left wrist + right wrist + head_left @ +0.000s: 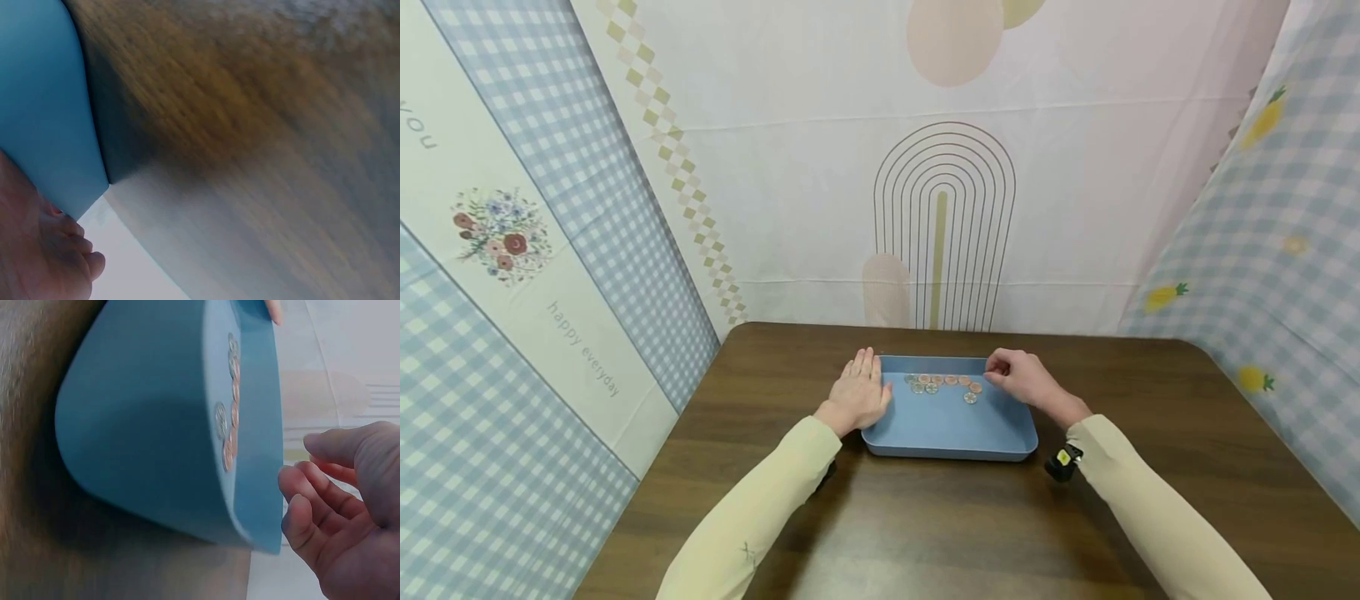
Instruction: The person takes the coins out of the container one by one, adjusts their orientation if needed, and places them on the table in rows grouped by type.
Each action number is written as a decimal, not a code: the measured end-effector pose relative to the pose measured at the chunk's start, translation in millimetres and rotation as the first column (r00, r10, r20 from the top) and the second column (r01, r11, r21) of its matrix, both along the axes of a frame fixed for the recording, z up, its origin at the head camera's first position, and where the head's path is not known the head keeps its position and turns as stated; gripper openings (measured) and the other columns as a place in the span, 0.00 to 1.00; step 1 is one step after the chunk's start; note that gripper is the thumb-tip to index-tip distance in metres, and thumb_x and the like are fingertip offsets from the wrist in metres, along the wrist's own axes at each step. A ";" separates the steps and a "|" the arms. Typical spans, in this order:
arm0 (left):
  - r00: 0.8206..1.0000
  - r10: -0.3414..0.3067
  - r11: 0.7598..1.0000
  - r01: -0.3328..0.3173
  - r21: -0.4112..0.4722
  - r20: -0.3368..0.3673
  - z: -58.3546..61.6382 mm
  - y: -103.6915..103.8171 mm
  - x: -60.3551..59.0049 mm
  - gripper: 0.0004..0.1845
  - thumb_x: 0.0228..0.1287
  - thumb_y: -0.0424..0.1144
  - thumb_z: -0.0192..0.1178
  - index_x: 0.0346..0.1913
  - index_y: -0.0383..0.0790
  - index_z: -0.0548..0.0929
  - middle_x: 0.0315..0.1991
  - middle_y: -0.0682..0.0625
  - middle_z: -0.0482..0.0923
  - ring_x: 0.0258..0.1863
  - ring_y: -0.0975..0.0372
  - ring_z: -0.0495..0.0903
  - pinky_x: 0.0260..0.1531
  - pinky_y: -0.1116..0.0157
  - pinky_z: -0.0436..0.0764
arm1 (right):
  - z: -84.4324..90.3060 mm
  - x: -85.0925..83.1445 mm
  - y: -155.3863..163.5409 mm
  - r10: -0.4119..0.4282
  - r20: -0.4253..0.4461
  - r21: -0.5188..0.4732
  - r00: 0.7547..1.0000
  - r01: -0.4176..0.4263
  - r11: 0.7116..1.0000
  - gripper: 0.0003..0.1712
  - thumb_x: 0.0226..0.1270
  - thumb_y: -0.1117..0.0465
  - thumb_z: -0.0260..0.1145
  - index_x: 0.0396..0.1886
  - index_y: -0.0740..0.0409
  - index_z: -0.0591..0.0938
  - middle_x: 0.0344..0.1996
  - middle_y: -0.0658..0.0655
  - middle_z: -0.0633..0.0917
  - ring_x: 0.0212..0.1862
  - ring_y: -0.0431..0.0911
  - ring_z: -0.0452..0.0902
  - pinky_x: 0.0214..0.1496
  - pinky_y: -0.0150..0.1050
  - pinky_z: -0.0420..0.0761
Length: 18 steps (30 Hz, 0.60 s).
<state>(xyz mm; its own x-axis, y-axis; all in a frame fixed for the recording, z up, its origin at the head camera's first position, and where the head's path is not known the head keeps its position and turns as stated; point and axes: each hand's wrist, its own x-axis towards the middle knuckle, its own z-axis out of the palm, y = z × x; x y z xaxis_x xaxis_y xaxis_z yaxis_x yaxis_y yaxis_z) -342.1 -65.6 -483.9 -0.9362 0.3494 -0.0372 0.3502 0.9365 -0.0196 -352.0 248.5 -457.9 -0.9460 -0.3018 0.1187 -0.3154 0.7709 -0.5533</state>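
Coins [937, 380], silver- and copper-coloured, lie flat in the far half of a blue rectangular tray [951, 429], which stands on a dark wood-grain surface [887, 542]. From my remote head view I record a row along the far side, two silver-coloured pieces just in front of its left end, and one copper-coloured and one silver-coloured piece stepping nearer at its right end. Left hand [856, 396]: laid over the tray's left rim, fingers straight, thumb apart, gripping nothing that I can see. Right hand [1026, 380]: at the tray's far right corner, beside the coins, fingers partly curled, thumb near the index finger; I cannot tell whether anything is pinched there. Both arms wear cream sleeves [771, 492]. Beyond the surface hangs a printed white cloth [790, 200].
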 end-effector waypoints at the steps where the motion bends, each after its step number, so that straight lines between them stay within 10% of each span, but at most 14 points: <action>1: 1.000 0.000 1.000 0.000 0.002 0.001 -0.2 0.2 -0.6 0.36 0.78 0.53 0.29 0.77 0.29 0.49 0.79 0.36 0.43 0.80 0.48 0.43 0.78 0.55 0.49 | -1.4 -0.9 -2.4 0.010 0.004 0.007 1.000 -0.010 1.000 0.04 0.67 0.62 0.65 0.37 0.58 0.82 0.29 0.55 0.81 0.28 0.44 0.74 0.28 0.35 0.75; 18: 0.999 0.031 0.999 -0.032 0.018 0.004 -0.5 7.7 -10.0 0.36 0.77 0.53 0.29 0.77 0.30 0.49 0.79 0.36 0.44 0.80 0.49 0.43 0.78 0.55 0.50 | -21.6 -20.4 -29.8 -0.012 -0.010 0.207 1.000 0.014 0.978 0.06 0.66 0.64 0.64 0.38 0.64 0.83 0.33 0.60 0.86 0.30 0.45 0.78 0.31 0.39 0.79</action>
